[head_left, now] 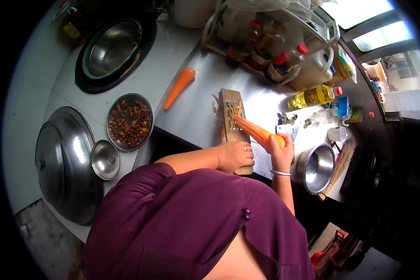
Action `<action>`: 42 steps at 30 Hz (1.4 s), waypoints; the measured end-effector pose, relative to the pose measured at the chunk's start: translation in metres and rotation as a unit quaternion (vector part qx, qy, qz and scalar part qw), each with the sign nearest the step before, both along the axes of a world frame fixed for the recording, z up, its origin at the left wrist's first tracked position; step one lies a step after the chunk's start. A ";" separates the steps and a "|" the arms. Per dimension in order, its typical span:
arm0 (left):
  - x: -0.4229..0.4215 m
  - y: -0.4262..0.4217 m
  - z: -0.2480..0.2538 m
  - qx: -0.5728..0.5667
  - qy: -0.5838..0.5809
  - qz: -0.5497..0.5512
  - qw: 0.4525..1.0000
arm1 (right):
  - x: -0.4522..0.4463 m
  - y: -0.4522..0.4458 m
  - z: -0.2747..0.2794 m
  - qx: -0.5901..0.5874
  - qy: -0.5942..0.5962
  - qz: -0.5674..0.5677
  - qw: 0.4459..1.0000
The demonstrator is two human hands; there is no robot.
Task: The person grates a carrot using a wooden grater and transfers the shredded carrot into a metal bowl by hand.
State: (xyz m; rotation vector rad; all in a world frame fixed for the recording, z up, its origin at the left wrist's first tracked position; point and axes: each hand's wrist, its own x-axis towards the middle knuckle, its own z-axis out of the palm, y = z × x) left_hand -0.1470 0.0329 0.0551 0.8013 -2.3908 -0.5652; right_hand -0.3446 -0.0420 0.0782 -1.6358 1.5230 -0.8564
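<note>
My left hand [235,156] is closed round the near end of a wooden grater [236,133], a long flat board with a rough slotted patch towards its far end. In my right hand [281,149], which wears a bracelet at the wrist, is a carrot [259,130]. The carrot's tip rests on the slotted patch, and its thick end lies in my fingers. Some orange shreds show on the grater and along its left edge. A second, whole carrot [179,87] lies on the steel counter [200,105] to the left.
Left are a plate of brown chopped pieces [129,122], a small metal bowl [105,159], a large lid [65,163] and a basin [114,49]. Right stand a steel bowl [318,169], a white mug [337,134] and an oil bottle [315,96]. Sauce bottles [284,65] fill a rack behind.
</note>
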 end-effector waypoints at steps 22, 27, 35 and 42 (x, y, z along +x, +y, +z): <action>-0.006 -0.003 -0.011 -0.014 -0.003 0.001 1.000 | 0.033 -0.001 -0.005 -0.157 0.102 0.020 0.982; -0.009 -0.002 -0.016 -0.031 0.001 0.015 0.999 | 0.033 0.006 0.010 -0.013 0.086 0.077 0.993; -0.006 -0.003 -0.009 -0.016 0.013 0.014 1.000 | 0.024 -0.003 0.037 -0.197 0.195 0.122 0.953; -0.008 -0.003 -0.007 -0.009 -0.017 0.009 1.000 | 0.015 -0.004 0.031 -0.143 0.107 0.121 0.977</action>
